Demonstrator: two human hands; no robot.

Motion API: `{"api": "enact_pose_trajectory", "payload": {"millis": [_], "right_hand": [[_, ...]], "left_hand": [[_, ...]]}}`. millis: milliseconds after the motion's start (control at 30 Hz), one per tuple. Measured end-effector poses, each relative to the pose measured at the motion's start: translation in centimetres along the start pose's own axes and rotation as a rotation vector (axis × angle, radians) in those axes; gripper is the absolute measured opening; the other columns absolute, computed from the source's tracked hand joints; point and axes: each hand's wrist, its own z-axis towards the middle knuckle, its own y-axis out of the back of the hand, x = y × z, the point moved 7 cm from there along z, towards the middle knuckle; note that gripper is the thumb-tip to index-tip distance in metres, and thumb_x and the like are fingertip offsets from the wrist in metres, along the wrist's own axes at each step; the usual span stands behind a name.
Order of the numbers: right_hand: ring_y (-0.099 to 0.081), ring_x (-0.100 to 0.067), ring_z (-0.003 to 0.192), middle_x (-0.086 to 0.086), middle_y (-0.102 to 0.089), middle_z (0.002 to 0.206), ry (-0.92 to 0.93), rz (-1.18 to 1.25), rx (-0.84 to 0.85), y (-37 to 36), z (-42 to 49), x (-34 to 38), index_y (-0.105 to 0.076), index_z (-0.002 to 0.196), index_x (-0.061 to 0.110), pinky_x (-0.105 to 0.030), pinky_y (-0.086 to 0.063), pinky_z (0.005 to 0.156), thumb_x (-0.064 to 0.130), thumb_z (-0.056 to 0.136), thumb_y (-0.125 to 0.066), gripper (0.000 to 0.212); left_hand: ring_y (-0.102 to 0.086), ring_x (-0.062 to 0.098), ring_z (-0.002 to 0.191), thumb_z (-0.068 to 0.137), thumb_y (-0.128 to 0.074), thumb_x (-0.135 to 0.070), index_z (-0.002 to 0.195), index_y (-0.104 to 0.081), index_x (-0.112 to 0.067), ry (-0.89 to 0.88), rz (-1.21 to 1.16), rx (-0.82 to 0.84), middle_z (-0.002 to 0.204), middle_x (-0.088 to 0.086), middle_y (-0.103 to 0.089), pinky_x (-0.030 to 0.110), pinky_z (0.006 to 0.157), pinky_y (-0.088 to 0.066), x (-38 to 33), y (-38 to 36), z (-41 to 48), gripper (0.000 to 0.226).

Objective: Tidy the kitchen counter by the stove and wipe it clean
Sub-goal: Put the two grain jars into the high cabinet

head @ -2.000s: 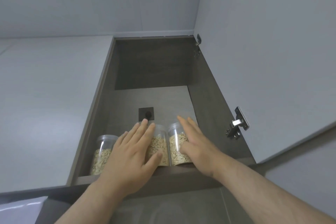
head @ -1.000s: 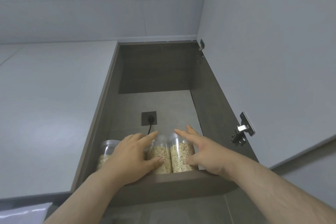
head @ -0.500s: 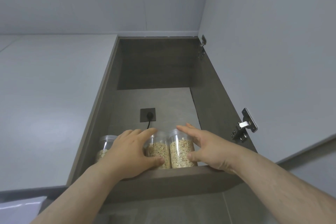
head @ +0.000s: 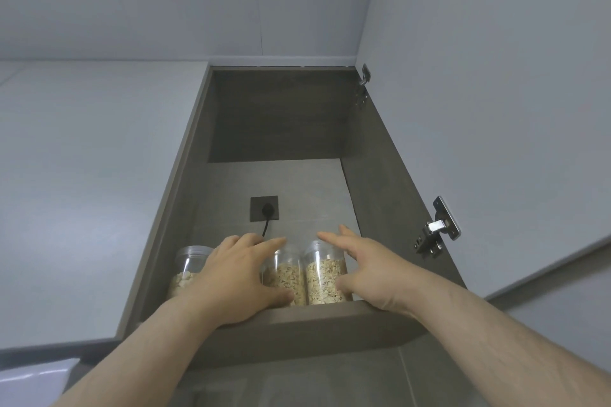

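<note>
Three clear jars of pale grain stand in a row at the front of an open wall cabinet (head: 297,324). My left hand (head: 238,277) wraps round the middle jar (head: 287,274), its thumb across the jar's lower front. My right hand (head: 367,268) lies against the right side of the right jar (head: 325,277), fingers straight and pointing inward, thumb touching the jar's front. The left jar (head: 186,269) stands apart from both hands, partly hidden behind my left hand.
A dark socket (head: 264,212) with a black plug and cord sits on the cabinet's back wall behind the jars. The white cabinet door (head: 496,92) stands open at right on metal hinges (head: 436,231). A closed white door (head: 82,192) is at left.
My hands have drawn back a little towards the cabinet's front edge. The left hand's fingers have curved more round the middle jar. The jars stay in their row.
</note>
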Motion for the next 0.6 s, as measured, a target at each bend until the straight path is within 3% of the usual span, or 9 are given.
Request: {"api": "enact_pose_trajectory", "payload": {"millis": [67, 133, 200, 267, 367, 467, 533, 600], "right_hand": [[-0.036, -0.002, 0.134, 0.015, -0.002, 0.163, 0.062, 0.063, -0.043, 0.3, 0.0, 0.0, -0.029, 0.147, 0.047, -0.008, -0.042, 0.092, 0.012, 0.089, -0.066, 0.077], [-0.018, -0.006, 0.147, 0.017, -0.01, 0.161, 0.085, 0.137, -0.118, 0.7, -0.1, 0.0, -0.031, 0.145, 0.048, -0.026, -0.028, 0.115, 0.026, 0.085, -0.072, 0.076], [-0.027, -0.007, 0.144, 0.02, -0.027, 0.154, 0.094, 0.191, -0.245, 1.1, -1.1, 0.2, -0.039, 0.141, 0.047, -0.038, -0.031, 0.117, 0.032, 0.081, -0.077, 0.073], [-0.036, -0.005, 0.137, 0.025, -0.036, 0.139, 0.087, 0.174, -0.346, 0.8, -3.1, 0.6, -0.04, 0.141, 0.043, -0.035, -0.036, 0.114, 0.035, 0.08, -0.077, 0.072], [-0.024, 0.008, 0.139, 0.032, -0.026, 0.146, 0.136, 0.017, -0.452, -1.1, -7.3, 1.2, -0.03, 0.147, 0.042, -0.02, -0.023, 0.116, 0.038, 0.082, -0.073, 0.078], [-0.019, 0.011, 0.14, 0.032, -0.023, 0.148, 0.248, -0.129, -0.541, -2.6, -11.8, 1.9, -0.042, 0.143, 0.036, -0.005, -0.013, 0.112, 0.036, 0.083, -0.066, 0.065], [-0.025, 0.01, 0.14, 0.029, -0.03, 0.148, 0.193, -0.142, -0.476, -4.9, -15.8, 0.1, -0.047, 0.138, 0.038, -0.006, -0.017, 0.112, 0.038, 0.08, -0.062, 0.06], [-0.037, 0.008, 0.134, 0.03, -0.039, 0.144, 0.099, -0.083, -0.457, -6.9, -20.9, -2.4, -0.046, 0.135, 0.043, -0.011, -0.028, 0.109, 0.043, 0.078, -0.06, 0.059]], "left_hand": [[-0.013, 0.013, 0.143, 0.064, -0.052, -0.08, 0.149, -0.015, -0.043, -0.01, -0.073, -0.049, 0.154, -0.014, -0.021, 0.035, 0.115, -0.018, 0.0, 0.4, -0.2, 0.1], [-0.007, 0.008, 0.146, 0.058, -0.037, -0.085, 0.15, -0.015, -0.041, -0.053, -0.131, -0.17, 0.158, -0.014, -0.015, 0.032, 0.116, -0.011, -0.2, 1.5, -0.8, 0.104], [-0.002, -0.001, 0.144, 0.066, -0.036, -0.081, 0.15, -0.015, -0.039, -0.122, -0.199, -0.31, 0.159, -0.016, -0.01, 0.027, 0.116, -0.007, -0.9, 2.4, -2.1, 0.097], [0.006, -0.007, 0.143, 0.073, -0.041, -0.073, 0.151, -0.01, -0.038, -0.141, -0.284, -0.395, 0.158, -0.021, -0.001, 0.025, 0.115, -0.007, -1.6, 2.7, -4.2, 0.091], [0.011, -0.008, 0.142, 0.075, -0.041, -0.069, 0.148, -0.001, -0.044, -0.099, -0.36, -0.417, 0.155, -0.027, 0.011, 0.025, 0.113, -0.004, -3.4, 2.1, -7.9, 0.087], [-0.003, -0.015, 0.14, 0.072, -0.046, -0.064, 0.144, -0.016, -0.05, -0.055, -0.563, -0.498, 0.152, -0.035, -0.005, 0.026, 0.113, -0.015, -4.4, 3.0, -12.0, 0.079], [-0.016, -0.02, 0.134, 0.071, -0.051, -0.062, 0.14, -0.026, -0.054, -0.031, -0.683, -0.43, 0.147, -0.04, -0.02, 0.02, 0.106, -0.028, -5.7, 2.2, -16.2, 0.074], [-0.026, -0.014, 0.135, 0.072, -0.055, -0.056, 0.136, -0.034, -0.053, -0.051, -0.817, -0.353, 0.146, -0.037, -0.028, 0.018, 0.1, -0.04, -7.3, 0.4, -21.2, 0.068]]}}
